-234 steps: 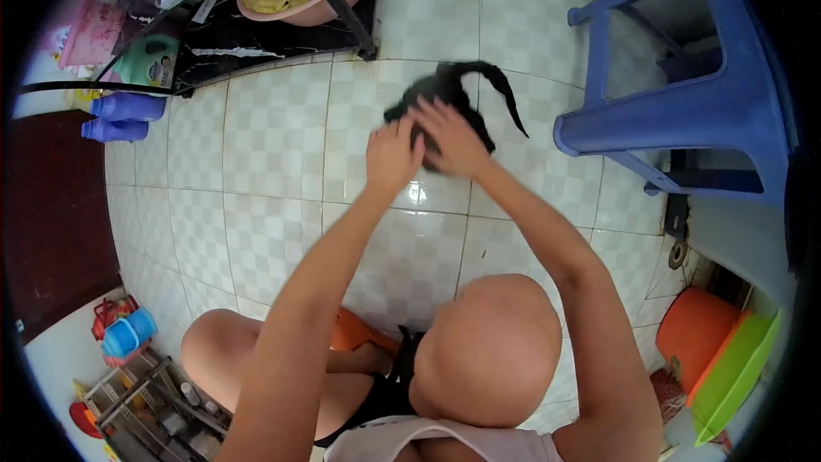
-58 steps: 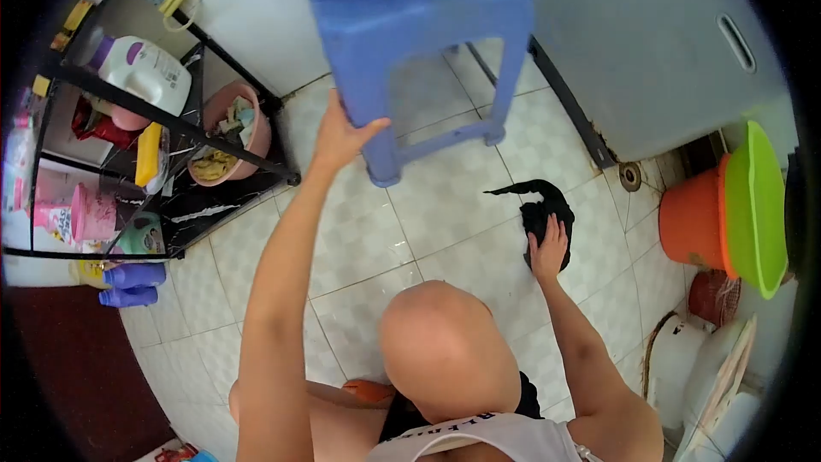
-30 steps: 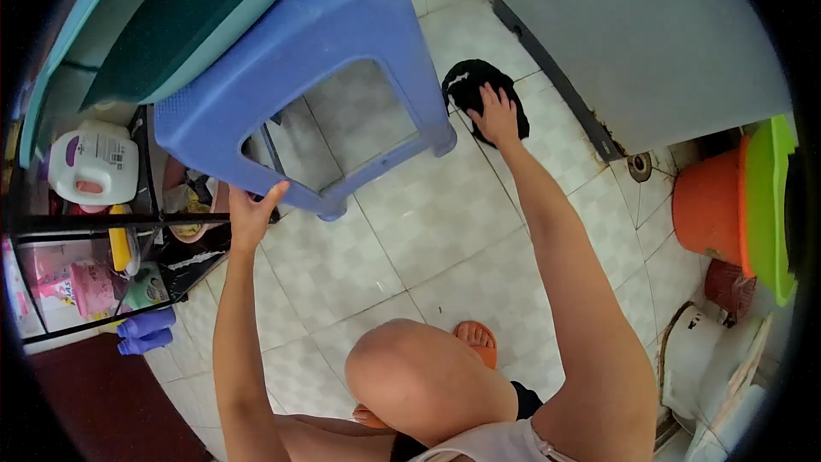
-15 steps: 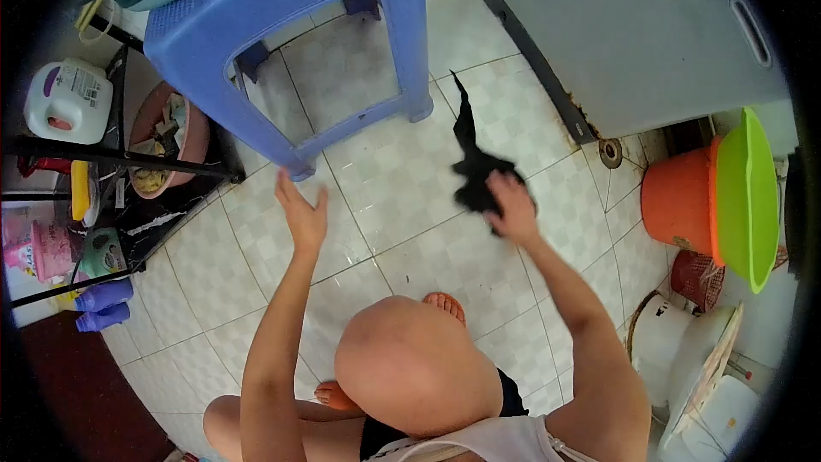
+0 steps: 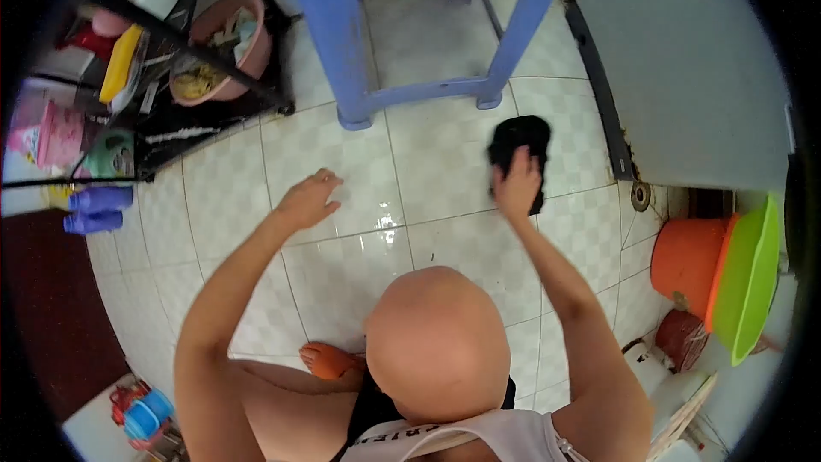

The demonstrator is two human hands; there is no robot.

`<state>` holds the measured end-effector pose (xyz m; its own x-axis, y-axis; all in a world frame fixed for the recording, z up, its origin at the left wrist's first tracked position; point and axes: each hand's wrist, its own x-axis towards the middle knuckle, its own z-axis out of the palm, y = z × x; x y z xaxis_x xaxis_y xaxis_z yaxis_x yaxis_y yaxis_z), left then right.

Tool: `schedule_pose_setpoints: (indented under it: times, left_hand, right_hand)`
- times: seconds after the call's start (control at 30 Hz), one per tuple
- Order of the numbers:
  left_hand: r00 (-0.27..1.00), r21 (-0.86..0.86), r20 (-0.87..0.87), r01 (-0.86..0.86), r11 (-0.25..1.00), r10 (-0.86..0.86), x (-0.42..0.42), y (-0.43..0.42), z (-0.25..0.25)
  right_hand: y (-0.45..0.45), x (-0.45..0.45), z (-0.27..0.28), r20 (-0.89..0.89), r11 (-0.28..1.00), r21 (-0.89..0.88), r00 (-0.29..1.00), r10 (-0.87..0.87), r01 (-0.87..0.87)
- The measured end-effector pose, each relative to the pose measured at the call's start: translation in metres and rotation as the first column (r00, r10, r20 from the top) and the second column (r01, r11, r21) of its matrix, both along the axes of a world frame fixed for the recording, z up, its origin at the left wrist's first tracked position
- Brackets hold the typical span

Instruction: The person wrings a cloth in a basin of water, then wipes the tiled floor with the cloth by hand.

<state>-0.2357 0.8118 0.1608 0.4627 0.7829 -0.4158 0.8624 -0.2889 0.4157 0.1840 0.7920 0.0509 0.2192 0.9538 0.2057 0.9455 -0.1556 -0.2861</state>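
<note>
A black cloth (image 5: pixel 523 133) lies bunched on the tiled floor (image 5: pixel 342 154), right of the middle. My right hand (image 5: pixel 517 184) presses on its lower part, fingers spread over the fabric. To the left, my left hand (image 5: pixel 310 201) hangs over the tiles, fingers bent and apart, with nothing in it. Beyond both hands stands a blue plastic stool (image 5: pixel 419 94), which neither hand touches. Small wet, shiny patches show on the tiles between my hands.
A black shelf rack (image 5: pixel 180 133) at the left holds a pink basin (image 5: pixel 256 43) and bottles. Purple bottles (image 5: pixel 101 198) stand beside it. On the right are a grey appliance (image 5: pixel 693 77), an orange bucket (image 5: pixel 688 261) and a green basin (image 5: pixel 744 291). My knee (image 5: pixel 440 334) rises in front.
My left hand has let go of the stool and moved away from it. The cloth, stretched out half a second ago, is now bunched under my right hand. The view has turned.
</note>
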Motion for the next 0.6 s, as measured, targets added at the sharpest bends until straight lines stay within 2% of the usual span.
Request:
schedule_pose_setpoints:
  times: [0.1, 0.17, 0.23, 0.3, 0.37, 0.4, 0.5, 0.53, 0.6]
  left_hand:
    - [0.985, -0.093, -0.094, 0.136, 0.986, -0.144, -0.004, 0.017, 0.032]
    - [0.973, -0.075, -0.133, 0.181, 0.981, -0.189, -0.01, 0.02, 0.055]
    - [0.971, -0.029, -0.158, 0.18, 0.983, -0.182, -0.023, 0.018, 0.076]
    - [0.976, -0.014, -0.176, 0.132, 0.991, -0.132, -0.042, 0.012, 0.09]
    - [0.986, 0.075, -0.159, 0.056, 0.996, -0.043, -0.068, -0.006, 0.092]
    - [0.99, 0.105, -0.144, 0.011, 0.994, 0.005, -0.08, -0.017, 0.094]
    - [0.996, 0.208, -0.082, -0.001, 0.978, 0.019, -0.118, -0.063, 0.04]
    - [0.998, 0.25, 0.052, -0.045, 0.967, 0.033, -0.122, -0.085, 0.013]
    - [0.996, 0.279, 0.091, -0.048, 0.959, 0.023, -0.108, -0.127, -0.019]
  right_hand:
    - [-0.029, -0.106, 0.024, -0.121, 0.955, -0.104, 0.956, 0.266, -0.279]
    - [-0.043, -0.173, 0.031, -0.177, 0.828, -0.163, 0.842, 0.51, -0.537]
    - [-0.049, -0.224, 0.033, -0.203, 0.549, -0.163, 0.572, 0.795, -0.82]
    - [-0.038, -0.257, 0.032, -0.24, 0.209, -0.146, 0.24, 0.941, -0.967]
    - [-0.025, -0.279, 0.036, -0.262, -0.003, -0.19, 0.048, 0.964, -0.982]
    - [-0.018, -0.28, 0.039, -0.262, -0.053, -0.223, 0.008, 0.965, -0.973]
    - [-0.004, -0.258, 0.069, -0.238, -0.205, -0.299, -0.136, 0.962, -0.932]
    - [-0.002, -0.247, 0.08, -0.254, -0.23, -0.355, -0.143, 0.957, -0.906]
    - [0.003, -0.227, 0.099, -0.294, -0.284, -0.473, -0.155, 0.943, -0.834]
